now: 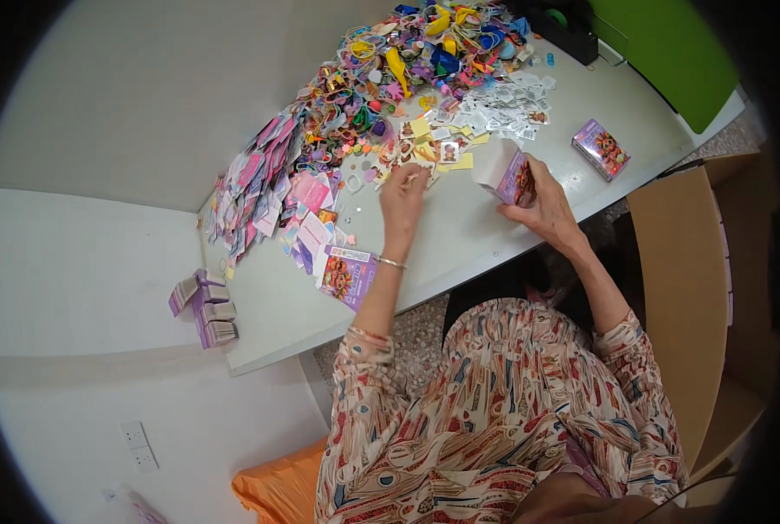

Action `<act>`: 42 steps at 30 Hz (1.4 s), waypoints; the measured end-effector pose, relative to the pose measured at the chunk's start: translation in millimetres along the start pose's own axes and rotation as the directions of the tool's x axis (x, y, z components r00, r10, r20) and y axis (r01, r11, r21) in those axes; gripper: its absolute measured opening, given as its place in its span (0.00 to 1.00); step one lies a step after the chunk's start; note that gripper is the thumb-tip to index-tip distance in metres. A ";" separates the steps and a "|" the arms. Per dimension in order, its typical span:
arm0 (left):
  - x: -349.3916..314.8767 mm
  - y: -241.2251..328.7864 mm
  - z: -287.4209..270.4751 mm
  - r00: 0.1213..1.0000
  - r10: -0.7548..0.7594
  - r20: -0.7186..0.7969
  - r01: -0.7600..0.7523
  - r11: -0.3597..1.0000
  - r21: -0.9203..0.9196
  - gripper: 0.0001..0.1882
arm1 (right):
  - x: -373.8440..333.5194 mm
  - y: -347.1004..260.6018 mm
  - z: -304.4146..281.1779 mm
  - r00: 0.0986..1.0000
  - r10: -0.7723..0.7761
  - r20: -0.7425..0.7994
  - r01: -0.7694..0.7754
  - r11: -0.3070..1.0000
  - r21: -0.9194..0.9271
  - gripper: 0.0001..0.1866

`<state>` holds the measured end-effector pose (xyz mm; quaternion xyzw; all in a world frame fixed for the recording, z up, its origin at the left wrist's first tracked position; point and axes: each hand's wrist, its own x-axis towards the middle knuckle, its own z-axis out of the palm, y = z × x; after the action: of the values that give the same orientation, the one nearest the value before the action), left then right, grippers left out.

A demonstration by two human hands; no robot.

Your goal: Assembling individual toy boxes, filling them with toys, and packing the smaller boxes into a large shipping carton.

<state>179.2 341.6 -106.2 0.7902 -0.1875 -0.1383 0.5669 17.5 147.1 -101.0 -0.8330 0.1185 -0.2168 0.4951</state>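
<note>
A small purple carton [514, 182] is gripped by my right hand [547, 203], tilted, with its white flap standing open toward the left. My left hand [405, 194] reaches to the near edge of a pile of small printed stickers and yellow paper pieces [448, 152]. Its fingers are drawn together at the pile, and what they pinch, if anything, is hidden. Below my left wrist lies another purple carton [346, 276] with a colourful picture, partly behind the forearm. A closed purple carton [600, 150] rests on the table to the right of my right hand.
Along the wall runs a large heap of colourful trinkets and bands [390, 74]. White clear-looking packets [508, 105] lie beside it, and a stack of pink and purple cards [259, 179] at the left. Cartons stand at the table's left end [211, 310]. A big cardboard box [682, 288] stands at right.
</note>
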 end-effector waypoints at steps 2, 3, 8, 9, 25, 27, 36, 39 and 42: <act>12.6 -16.4 -17.0 0.942 0.285 -0.177 -0.162 0.849 0.502 0.19 | -1.1 -7.1 3.8 0.998 0.025 0.063 -0.021 0.998 -0.062 0.45; 13.9 -20.5 -18.5 0.941 0.288 -0.181 -0.163 0.848 0.504 0.19 | -1.9 -9.4 4.3 0.995 0.045 0.090 -0.036 0.995 -0.096 0.45; 26.5 -34.5 -71.0 0.923 0.378 -0.070 -0.285 0.796 0.535 0.21 | -7.5 -14.1 6.9 0.978 0.107 0.178 -0.075 0.981 -0.180 0.44; 31.5 -36.0 -88.9 0.927 0.360 -0.108 -0.217 0.747 0.629 0.21 | -7.9 -12.8 5.3 0.977 0.116 0.181 -0.075 0.973 -0.219 0.44; 92.6 -95.4 -222.5 0.973 0.193 -0.129 0.082 0.237 0.968 0.36 | -5.1 -15.3 14.1 0.975 0.057 0.215 0.019 0.942 -0.334 0.38; 93.8 -92.1 -242.6 0.956 0.289 -0.051 -0.039 0.296 0.954 0.24 | -4.5 -20.1 15.0 0.974 0.057 0.219 0.020 0.943 -0.332 0.39; 53.4 44.5 -135.5 0.930 0.196 -0.312 -0.219 0.975 -0.039 0.09 | 2.1 -24.5 30.9 0.971 0.129 0.202 -0.028 0.899 -0.438 0.40; 20.4 64.9 -75.9 0.951 0.257 -0.169 -0.278 0.954 -0.112 0.08 | 3.5 -30.4 35.9 0.974 0.115 0.193 -0.020 0.900 -0.436 0.40; -9.7 61.0 -45.7 0.975 0.196 -0.103 -0.209 0.969 -0.130 0.08 | 4.4 -34.7 37.9 0.970 0.103 0.221 -0.003 0.911 -0.413 0.40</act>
<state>181.8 367.0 -33.8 0.7304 -0.2315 -0.0572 0.6400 38.9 191.4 -85.3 -0.9346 0.1237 -0.0720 0.3256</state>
